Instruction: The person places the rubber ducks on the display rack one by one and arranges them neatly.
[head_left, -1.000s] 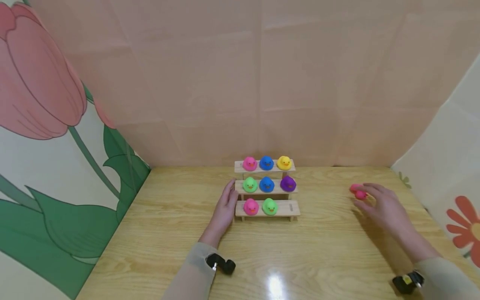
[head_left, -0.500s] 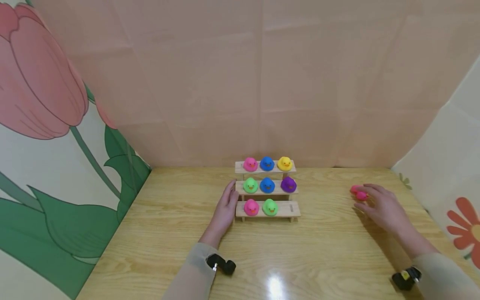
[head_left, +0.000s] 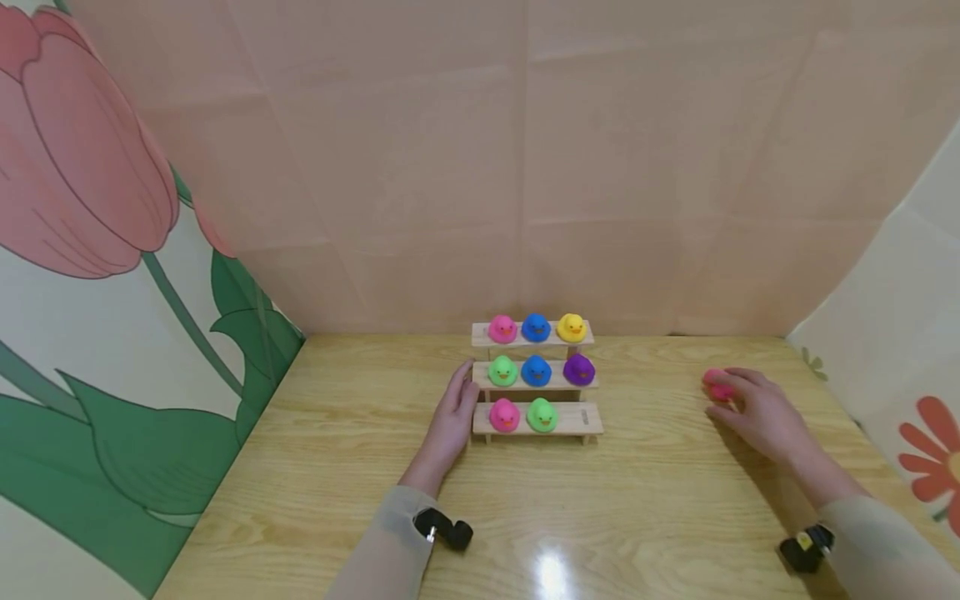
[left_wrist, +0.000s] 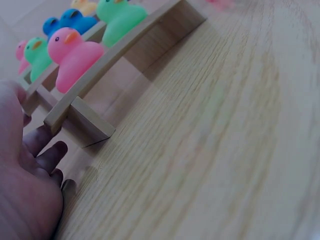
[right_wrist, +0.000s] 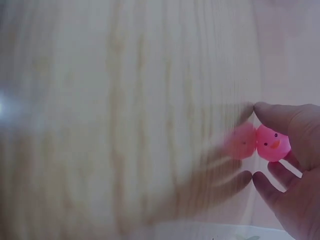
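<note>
A three-tier wooden stand [head_left: 566, 421] holds rubber ducks in rows. My left hand [head_left: 450, 408] rests against its left end, its fingers [left_wrist: 52, 157] beside the lowest board. On that tier sit a pink duck [head_left: 505, 415] and a green duck [head_left: 542, 415]. To the right, my right hand [head_left: 761, 412] holds another pink duck [head_left: 717, 383] low at the table. The duck's face shows between thumb and fingers [right_wrist: 267, 187] in the right wrist view; the hand partly hides it in the head view.
The middle tier carries green, blue [head_left: 536, 371] and purple ducks [head_left: 579, 369]. Pink, blue and yellow ducks [head_left: 572, 327] stand on the top tier. A pinkish backdrop [head_left: 405, 167] closes off the back of the wooden table [head_left: 645, 500]; printed flower panels flank it.
The pink duck at my right hand has turned slightly, and less of it shows in the head view. My left hand and the stand stay together, with only a slight shift of the view.
</note>
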